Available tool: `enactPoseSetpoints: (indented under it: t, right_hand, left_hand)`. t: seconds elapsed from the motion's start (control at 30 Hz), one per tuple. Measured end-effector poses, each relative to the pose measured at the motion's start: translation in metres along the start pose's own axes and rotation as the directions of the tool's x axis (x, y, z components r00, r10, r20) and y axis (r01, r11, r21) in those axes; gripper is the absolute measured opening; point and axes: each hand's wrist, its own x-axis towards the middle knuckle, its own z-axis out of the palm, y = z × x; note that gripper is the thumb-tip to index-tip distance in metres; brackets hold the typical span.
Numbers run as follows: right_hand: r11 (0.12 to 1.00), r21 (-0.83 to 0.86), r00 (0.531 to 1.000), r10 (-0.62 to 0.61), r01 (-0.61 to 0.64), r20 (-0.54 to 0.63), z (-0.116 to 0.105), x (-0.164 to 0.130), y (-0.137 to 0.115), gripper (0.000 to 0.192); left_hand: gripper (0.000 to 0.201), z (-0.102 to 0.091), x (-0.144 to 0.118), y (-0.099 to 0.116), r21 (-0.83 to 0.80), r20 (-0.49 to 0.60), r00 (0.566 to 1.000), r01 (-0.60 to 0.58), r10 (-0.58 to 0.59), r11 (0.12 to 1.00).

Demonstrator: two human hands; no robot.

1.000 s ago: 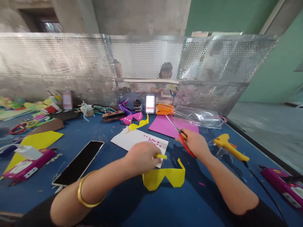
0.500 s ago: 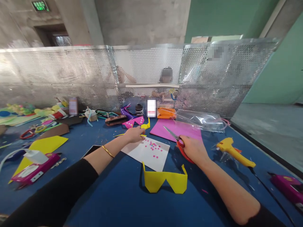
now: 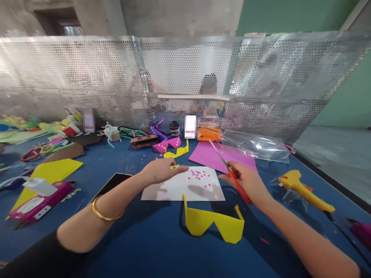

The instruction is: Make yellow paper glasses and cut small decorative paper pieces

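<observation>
My left hand (image 3: 160,170), with a gold bangle behind it, is over the left part of a white sheet (image 3: 162,191). A narrow yellow strip (image 3: 174,166) shows at its closed fingers; most of it is hidden. Scissors (image 3: 241,188) with red handles are in my right hand (image 3: 248,181), blades pointing up and away over the pink sheets (image 3: 203,154). Small pink squares (image 3: 198,175) lie scattered on the white sheet. Nearer to me stands a yellow glasses shape (image 3: 199,222), and another yellow pair (image 3: 176,151) lies beyond my left hand.
Pink dotted glasses (image 3: 166,145) and a purple pair (image 3: 159,131) sit farther back. A yellow glue gun (image 3: 304,191) lies at right. At left are a magenta power strip (image 3: 43,202), yellow sheet (image 3: 58,170) and black flat object (image 3: 111,183). A perforated metal screen (image 3: 185,69) borders the back.
The white sheet has turned to lie straighter before me. My left hand has shifted over it with the yellow strip, and the scissors have turned in my right hand. The head view has tilted down.
</observation>
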Motion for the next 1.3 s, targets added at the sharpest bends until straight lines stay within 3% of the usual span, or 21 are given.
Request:
enactPoseSetpoints:
  t: [0.1, 0.2, 0.3, 0.37, 0.47, 0.67, 0.77, 1.0, 1.17, 1.3]
  right_hand:
    - [0.986, 0.168, 0.996, -0.008, -0.007, 0.084, -0.003, 0.014, -0.013, 0.056]
    - [0.942, 0.331, 0.981, -0.009, -0.057, 0.194, 0.000, 0.031, -0.036, 0.055]
    - [0.781, 0.588, 0.935, -0.015, -0.211, 0.355, 0.007, 0.041, -0.062, 0.048]
    - [0.720, 0.635, 0.907, -0.016, -0.281, 0.420, 0.014, 0.043, -0.075, 0.046]
    - [0.645, 0.673, 0.886, 0.015, -0.362, 0.463, 0.025, 0.041, -0.083, 0.047]
    - [0.605, 0.704, 0.901, 0.053, -0.373, 0.431, 0.037, 0.037, -0.080, 0.047]
    - [0.612, 0.703, 0.904, 0.048, -0.362, 0.424, 0.038, 0.033, -0.083, 0.043]
    - [0.623, 0.722, 0.920, -0.009, -0.301, 0.391, 0.039, 0.026, -0.086, 0.036]
    - [0.609, 0.731, 0.915, -0.024, -0.307, 0.404, 0.037, 0.027, -0.089, 0.041]
    - [0.681, 0.696, 0.936, -0.041, -0.230, 0.349, 0.037, 0.026, -0.086, 0.037]
  left_hand:
    - [0.066, -0.005, -0.022, 0.012, -0.069, -0.016, 0.997, -0.080, 0.079, 0.994]
    - [0.050, -0.008, -0.030, 0.025, -0.107, -0.093, 0.991, -0.110, 0.101, 0.988]
    - [0.046, -0.007, -0.025, 0.028, -0.161, -0.230, 0.972, -0.089, 0.050, 0.983]
    - [0.045, -0.002, -0.020, 0.026, -0.166, -0.317, 0.948, -0.048, -0.007, 0.985]
    - [0.042, 0.010, -0.016, 0.023, -0.171, -0.365, 0.930, -0.025, -0.040, 0.985]
    - [0.043, 0.029, -0.015, 0.026, -0.145, -0.525, 0.847, -0.177, 0.076, 0.973]
    - [0.041, 0.032, -0.016, 0.028, -0.181, -0.551, 0.829, -0.226, 0.091, 0.957]
    - [0.042, 0.030, -0.020, 0.033, -0.261, -0.481, 0.873, -0.230, 0.080, 0.938]
    - [0.026, 0.010, -0.026, 0.032, -0.416, -0.230, 0.966, -0.206, 0.117, 0.886]
    - [0.019, -0.006, -0.033, 0.028, -0.576, -0.078, 0.995, -0.096, 0.063, 0.812]
